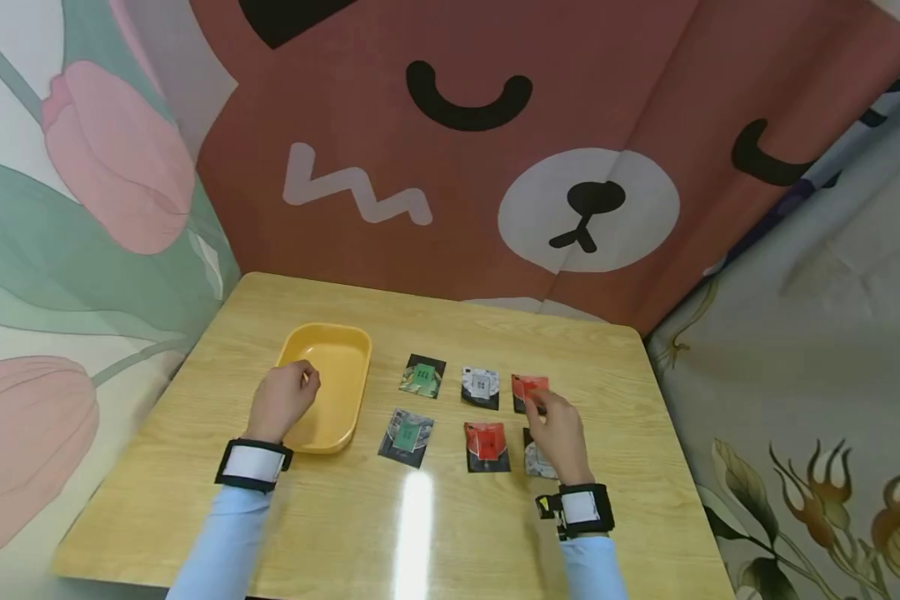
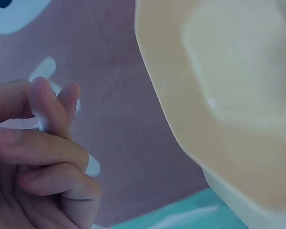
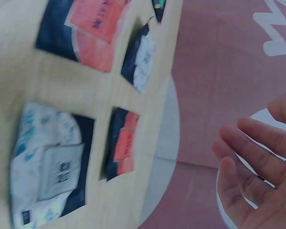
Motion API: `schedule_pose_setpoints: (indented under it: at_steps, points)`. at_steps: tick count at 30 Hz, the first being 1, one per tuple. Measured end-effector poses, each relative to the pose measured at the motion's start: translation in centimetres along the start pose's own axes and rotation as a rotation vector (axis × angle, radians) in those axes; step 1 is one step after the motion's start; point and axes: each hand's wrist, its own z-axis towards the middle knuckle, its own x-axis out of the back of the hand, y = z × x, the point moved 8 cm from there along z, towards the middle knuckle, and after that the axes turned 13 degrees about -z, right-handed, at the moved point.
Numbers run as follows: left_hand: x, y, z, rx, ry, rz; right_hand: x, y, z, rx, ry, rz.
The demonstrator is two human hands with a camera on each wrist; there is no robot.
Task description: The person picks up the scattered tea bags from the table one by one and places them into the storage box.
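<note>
My left hand [image 1: 283,402] hovers over the left rim of a yellow plastic tray [image 1: 365,367], holding nothing. In the left wrist view, its fingers [image 2: 57,155] curl loosely, apart from the tray. My right hand [image 1: 558,437] is raised above the right-hand sachets, with relaxed, slightly bent fingers [image 3: 262,148] and nothing between them. Beneath it lie a red-and-black sachet [image 1: 527,385] and a white-and-black sachet [image 1: 534,460], both partly covered in the head view. Further left are another red-and-black sachet [image 1: 487,448] and another white-and-black sachet [image 1: 480,387].
Two green-labelled dark sachets [image 1: 422,376] lie between the tray and the other sachets, one behind the other. All rest on a light wooden table [image 1: 345,517]. A curtain with a bear print [image 1: 450,183] hangs behind; patterned cloth also hangs at both sides.
</note>
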Motion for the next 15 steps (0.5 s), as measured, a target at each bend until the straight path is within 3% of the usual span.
schedule_pose_setpoints:
  at_steps: [5,11,15]
  points:
    - [1.9,-1.6,-0.1,0.035,0.001,-0.003,-0.2,1.4,-0.7,-0.023,-0.019,-0.002]
    - [3.2,-3.5,-0.2,0.069,0.003,0.003,-0.8,2.1,-1.5,-0.014,-0.029,0.002]
    - [3.5,-4.9,-0.1,0.098,-0.033,0.017,-1.5,2.8,-1.8,-0.029,-0.045,0.006]
